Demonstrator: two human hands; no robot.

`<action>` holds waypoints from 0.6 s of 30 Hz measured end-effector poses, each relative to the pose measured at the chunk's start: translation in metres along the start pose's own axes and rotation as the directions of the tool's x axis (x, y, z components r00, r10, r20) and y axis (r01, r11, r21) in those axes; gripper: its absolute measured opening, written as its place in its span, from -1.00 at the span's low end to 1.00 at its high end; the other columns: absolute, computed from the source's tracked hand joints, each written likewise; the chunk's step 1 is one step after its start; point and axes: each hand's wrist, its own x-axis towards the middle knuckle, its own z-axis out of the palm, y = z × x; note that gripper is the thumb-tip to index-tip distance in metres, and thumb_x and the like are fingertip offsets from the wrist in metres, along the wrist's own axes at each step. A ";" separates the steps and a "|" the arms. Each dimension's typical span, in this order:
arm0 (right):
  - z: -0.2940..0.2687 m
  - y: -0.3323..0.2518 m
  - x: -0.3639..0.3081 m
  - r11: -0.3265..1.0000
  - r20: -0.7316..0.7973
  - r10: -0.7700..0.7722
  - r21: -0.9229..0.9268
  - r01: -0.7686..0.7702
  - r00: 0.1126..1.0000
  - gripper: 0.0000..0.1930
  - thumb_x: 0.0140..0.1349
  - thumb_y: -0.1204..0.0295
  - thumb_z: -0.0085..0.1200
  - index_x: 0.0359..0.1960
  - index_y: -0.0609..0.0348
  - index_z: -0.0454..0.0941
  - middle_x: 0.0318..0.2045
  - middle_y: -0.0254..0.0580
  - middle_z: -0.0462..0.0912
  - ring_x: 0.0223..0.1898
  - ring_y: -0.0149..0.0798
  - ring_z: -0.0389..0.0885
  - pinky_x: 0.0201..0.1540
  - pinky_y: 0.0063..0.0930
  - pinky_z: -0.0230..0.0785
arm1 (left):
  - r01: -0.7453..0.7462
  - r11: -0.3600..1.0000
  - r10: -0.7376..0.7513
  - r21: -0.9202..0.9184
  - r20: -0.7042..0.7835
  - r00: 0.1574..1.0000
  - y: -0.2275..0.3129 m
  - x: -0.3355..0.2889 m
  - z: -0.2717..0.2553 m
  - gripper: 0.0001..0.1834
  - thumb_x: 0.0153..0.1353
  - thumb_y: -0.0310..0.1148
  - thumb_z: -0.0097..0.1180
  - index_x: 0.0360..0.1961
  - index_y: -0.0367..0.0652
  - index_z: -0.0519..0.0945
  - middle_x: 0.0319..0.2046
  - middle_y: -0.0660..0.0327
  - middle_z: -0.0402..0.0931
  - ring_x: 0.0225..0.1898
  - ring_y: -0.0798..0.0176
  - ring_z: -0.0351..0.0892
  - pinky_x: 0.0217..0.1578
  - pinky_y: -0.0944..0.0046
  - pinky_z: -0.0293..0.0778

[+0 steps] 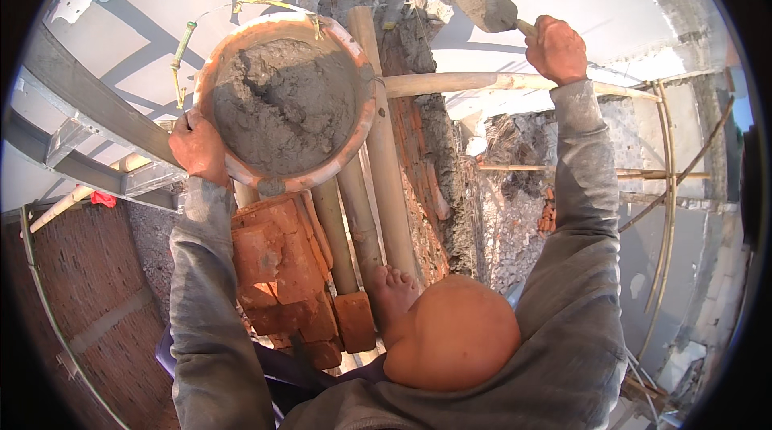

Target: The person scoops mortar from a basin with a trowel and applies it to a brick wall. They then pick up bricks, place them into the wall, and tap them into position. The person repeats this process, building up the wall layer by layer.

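Observation:
A round orange tub (221, 146) with a mortar-smeared rim stands on the poles at the upper left. Grey wet mortar (285, 108) fills most of it, with a dark hollow near the middle. My left hand (199, 145) is closed around the tub's left rim. Up at the right, my right hand (557, 51) grips the handle of a pointed trowel (482, 6). Its blade, coated in grey mortar, reaches left toward the wall. Between the trowel and the tub runs the rough, mortar-topped brick wall (434, 120).
Orange bricks (277, 261) are piled on the poles just below the tub. Thick bamboo poles (386, 189) form the platform where my bare foot (392, 289) rests. A horizontal pole (458, 83) crosses under my right hand. A metal ladder (96, 100) leans at the left.

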 end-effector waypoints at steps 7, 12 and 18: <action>-0.100 -0.064 -0.061 0.863 -0.002 -0.328 0.405 0.301 0.945 -0.80 0.20 0.64 0.23 -0.14 0.32 0.55 -0.41 0.11 0.66 -0.37 0.19 0.66 -0.28 -0.06 0.44 | 0.123 0.972 -0.109 -0.198 0.080 0.991 0.006 -0.003 0.002 -0.56 0.53 -0.22 -0.01 0.02 -0.45 0.70 -0.18 -0.18 0.74 -0.15 -0.14 0.73 -0.03 -0.05 0.54; -0.072 -0.194 -0.057 0.726 -0.133 -0.686 -0.072 0.684 0.715 -0.82 -0.05 0.60 0.22 -0.34 0.21 0.63 -0.41 -0.07 0.67 -0.31 0.02 0.73 -0.22 -0.07 0.57 | 0.129 0.990 -0.122 -0.063 0.098 0.988 0.020 -0.007 -0.004 -0.57 0.50 -0.22 -0.02 0.00 -0.42 0.69 -0.08 -0.29 0.72 0.02 -0.34 0.72 0.07 -0.14 0.55; -0.054 -0.235 -0.067 0.624 0.100 -0.775 0.280 0.729 0.625 -0.90 0.06 0.49 0.27 -0.45 0.28 0.63 -0.41 0.00 0.68 -0.24 0.13 0.75 -0.21 0.01 0.59 | 0.088 0.996 -0.088 -0.002 0.084 0.993 0.013 -0.004 -0.004 -0.57 0.49 -0.21 0.00 0.03 -0.40 0.68 -0.06 -0.28 0.72 0.06 -0.35 0.71 0.08 -0.14 0.55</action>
